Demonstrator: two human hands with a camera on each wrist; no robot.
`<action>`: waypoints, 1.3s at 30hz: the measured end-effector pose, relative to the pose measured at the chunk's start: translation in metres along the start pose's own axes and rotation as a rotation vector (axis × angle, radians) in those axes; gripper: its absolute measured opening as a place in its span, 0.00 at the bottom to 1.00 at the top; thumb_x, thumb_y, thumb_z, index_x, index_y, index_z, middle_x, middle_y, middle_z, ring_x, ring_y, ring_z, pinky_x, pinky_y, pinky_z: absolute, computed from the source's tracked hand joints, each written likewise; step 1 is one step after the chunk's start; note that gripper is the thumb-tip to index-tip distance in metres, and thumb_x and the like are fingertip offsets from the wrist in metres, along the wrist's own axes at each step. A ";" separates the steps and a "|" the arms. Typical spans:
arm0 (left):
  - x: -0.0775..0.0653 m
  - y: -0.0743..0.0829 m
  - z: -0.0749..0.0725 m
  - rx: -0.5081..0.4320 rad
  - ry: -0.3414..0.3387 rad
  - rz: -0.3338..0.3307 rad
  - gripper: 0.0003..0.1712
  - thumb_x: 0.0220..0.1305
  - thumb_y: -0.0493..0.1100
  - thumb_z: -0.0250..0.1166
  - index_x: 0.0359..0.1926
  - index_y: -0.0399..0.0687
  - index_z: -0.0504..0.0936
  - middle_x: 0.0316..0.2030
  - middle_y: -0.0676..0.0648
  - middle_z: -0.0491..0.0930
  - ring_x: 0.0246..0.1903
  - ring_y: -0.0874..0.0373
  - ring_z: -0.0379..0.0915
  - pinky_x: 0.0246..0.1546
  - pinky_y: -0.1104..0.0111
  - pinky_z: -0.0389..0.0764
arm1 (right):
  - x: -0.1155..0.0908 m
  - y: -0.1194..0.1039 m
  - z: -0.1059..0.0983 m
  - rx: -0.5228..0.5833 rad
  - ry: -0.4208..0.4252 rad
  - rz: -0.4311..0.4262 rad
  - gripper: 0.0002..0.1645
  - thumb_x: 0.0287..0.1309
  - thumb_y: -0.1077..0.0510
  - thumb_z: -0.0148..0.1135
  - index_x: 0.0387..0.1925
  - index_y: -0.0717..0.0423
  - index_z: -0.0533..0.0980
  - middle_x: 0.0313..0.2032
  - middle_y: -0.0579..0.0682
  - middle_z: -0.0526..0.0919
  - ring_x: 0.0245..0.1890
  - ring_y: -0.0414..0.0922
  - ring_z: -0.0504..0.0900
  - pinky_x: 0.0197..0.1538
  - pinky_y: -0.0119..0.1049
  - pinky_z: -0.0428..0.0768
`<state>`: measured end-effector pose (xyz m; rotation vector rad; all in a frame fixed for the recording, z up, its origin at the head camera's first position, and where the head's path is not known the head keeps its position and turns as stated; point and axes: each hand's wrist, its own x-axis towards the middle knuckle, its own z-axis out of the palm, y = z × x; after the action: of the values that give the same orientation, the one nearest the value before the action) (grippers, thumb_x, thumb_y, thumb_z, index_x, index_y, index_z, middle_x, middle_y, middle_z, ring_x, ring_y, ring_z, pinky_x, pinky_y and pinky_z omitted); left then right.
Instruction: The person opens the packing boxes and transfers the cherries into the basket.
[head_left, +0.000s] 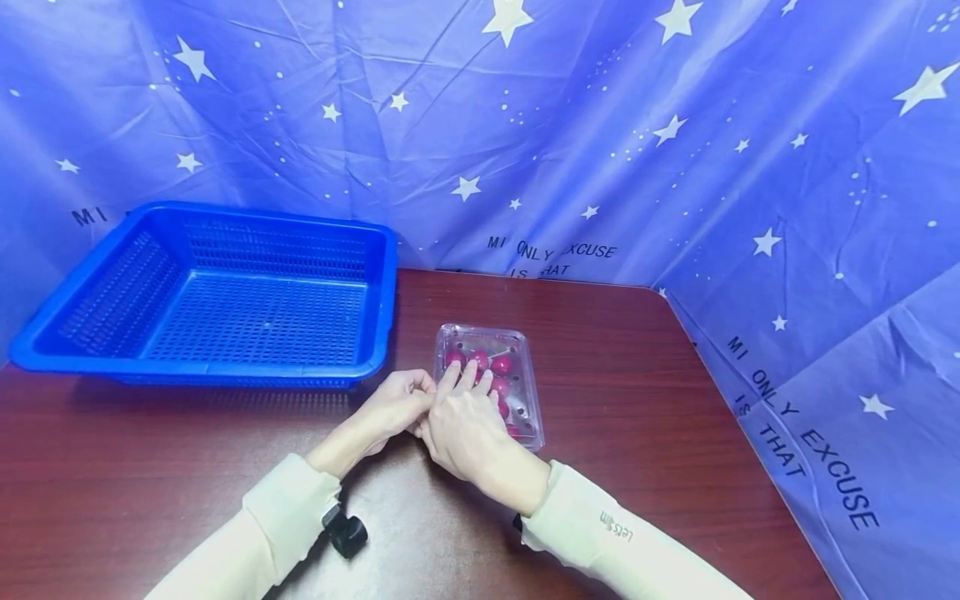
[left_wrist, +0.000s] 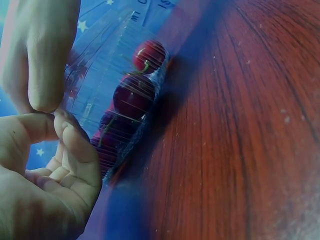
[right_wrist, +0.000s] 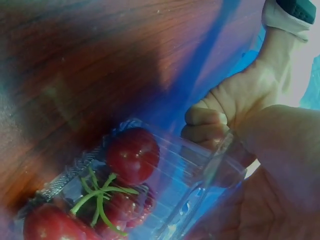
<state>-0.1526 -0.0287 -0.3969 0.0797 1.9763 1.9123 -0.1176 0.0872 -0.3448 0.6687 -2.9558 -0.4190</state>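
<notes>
Plastic box: one clear lidded box (head_left: 486,336) stands on the table just right of the frame's centre, below mid-height, under both hands.
Left hand: the thumb and forefinger of the left hand (head_left: 393,404) pinch the left edge of the box; the other fingers curl in.
Right hand: the right hand (head_left: 465,425) lies across the lid with fingers spread and extended, touching the left hand.
Table edges: the red-brown wooden table (head_left: 622,392) ends at the cloth behind the box; its right edge slants from the right of centre to the lower right corner, well apart from the box.
Room around: wood stretches widely to the right of the box; on the left, the basket's wall stands near, with a narrow strip of table between them.
Basket: one blue basket (head_left: 384,317), upper left to mid-left, its back near the cloth.
Writing: the star-printed cloth (head_left: 585,125) reads "MI ONLY EXCUSE IS THAT" at centre and right, partly lost in folds at centre; "MI" shows at left. The right sleeve (head_left: 600,525) has small lettering starting "Lets"; the rest is unclear.
Cherries: at least six red cherries (head_left: 501,365) show inside the box; the right hand hides part, so the total cannot be told.
Stems: several green stems (right_wrist: 102,192), lower left in the right wrist view.
</notes>
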 end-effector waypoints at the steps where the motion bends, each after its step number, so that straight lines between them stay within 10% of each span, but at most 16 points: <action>1: 0.000 0.000 0.001 0.001 0.001 0.007 0.04 0.58 0.32 0.56 0.27 0.39 0.71 0.14 0.53 0.72 0.12 0.64 0.67 0.14 0.75 0.72 | 0.000 0.000 0.000 -0.013 0.006 -0.008 0.49 0.61 0.36 0.53 0.61 0.79 0.65 0.57 0.76 0.76 0.51 0.70 0.78 0.46 0.53 0.86; 27: -0.004 0.000 0.004 0.071 0.066 0.092 0.07 0.54 0.26 0.50 0.23 0.37 0.70 0.11 0.51 0.71 0.10 0.64 0.65 0.12 0.75 0.69 | 0.003 0.006 -0.014 0.039 0.016 0.022 0.40 0.63 0.47 0.52 0.60 0.80 0.64 0.52 0.77 0.79 0.47 0.66 0.82 0.41 0.53 0.87; 39: 0.000 0.001 0.005 0.044 0.077 0.004 0.07 0.51 0.26 0.49 0.22 0.39 0.69 0.11 0.51 0.70 0.09 0.63 0.65 0.11 0.76 0.70 | 0.002 0.000 -0.009 -0.072 0.040 0.007 0.44 0.56 0.44 0.60 0.60 0.78 0.66 0.53 0.77 0.79 0.48 0.66 0.82 0.42 0.52 0.87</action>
<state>-0.1511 -0.0242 -0.3953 0.0215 2.0706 1.9008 -0.1184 0.0842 -0.3365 0.6513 -2.8892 -0.5035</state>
